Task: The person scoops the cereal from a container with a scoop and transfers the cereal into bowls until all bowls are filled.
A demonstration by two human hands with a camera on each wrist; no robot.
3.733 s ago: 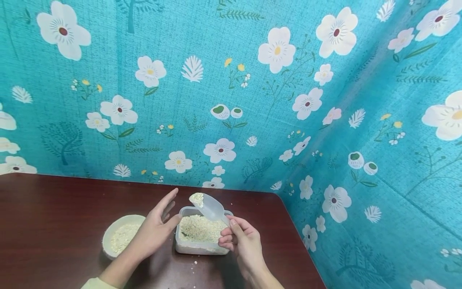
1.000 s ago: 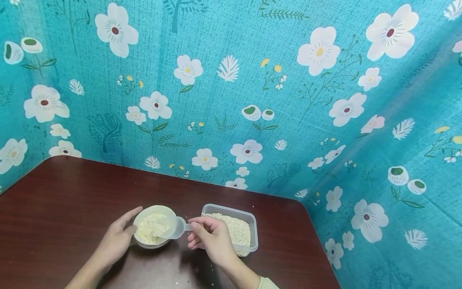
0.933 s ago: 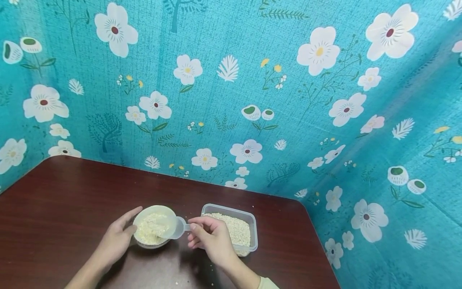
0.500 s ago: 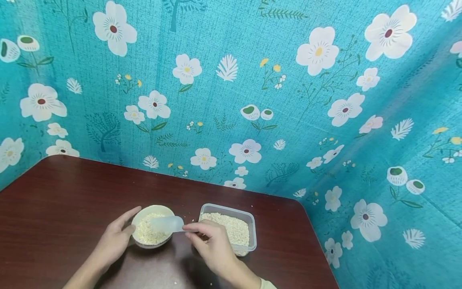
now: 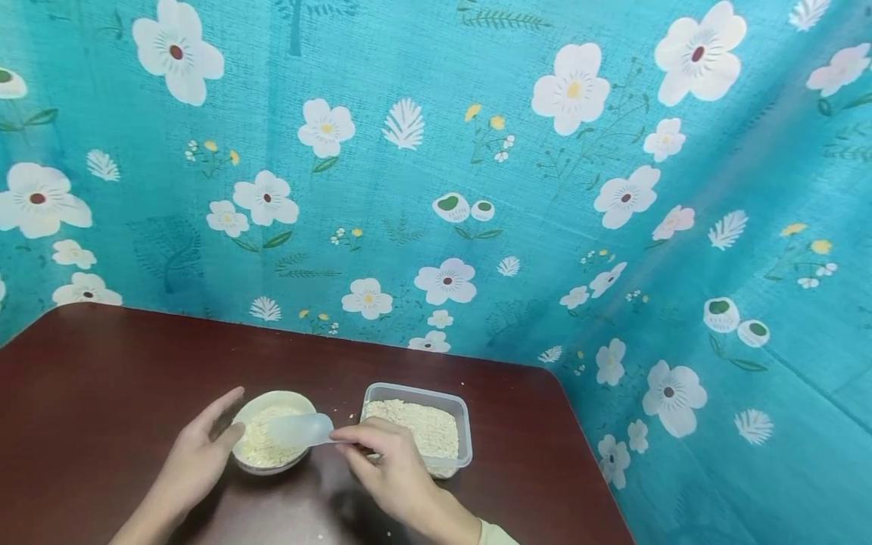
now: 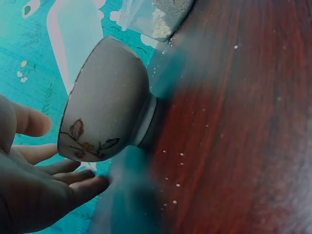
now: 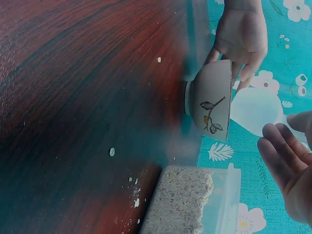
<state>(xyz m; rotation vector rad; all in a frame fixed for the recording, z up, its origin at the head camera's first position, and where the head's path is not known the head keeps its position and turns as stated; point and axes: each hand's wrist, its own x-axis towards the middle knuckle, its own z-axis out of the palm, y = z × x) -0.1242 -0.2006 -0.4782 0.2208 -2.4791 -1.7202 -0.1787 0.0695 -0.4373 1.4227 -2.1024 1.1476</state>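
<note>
"What takes up most of the frame?"

"A blue floral cloth (image 5: 409,45), across the top and down the right. It meets the back and right edges of the dark red-brown surface (image 5: 129,386), which runs on widely at left, less at lower right."

"Next?"

"A clear plastic tub (image 5: 417,393) of pale flakes (image 5: 417,425), lower middle. The right hand (image 5: 395,462) covers its near left corner."

"What are the hands doing?"

"The right pinches the scoop (image 5: 303,430) by its handle. The left hand (image 5: 194,458) is spread wide, thumb and fingers at the bowl (image 6: 107,92)."

"How does that bowl look?"

"Cream, painted with leafy sprigs, upright on its foot at lower left, flakes inside."

"The scoop?"

"Milky, smooth, its head over the bowl."

"Smallest?"

"Stray flakes (image 7: 112,152) on the surface."
</note>
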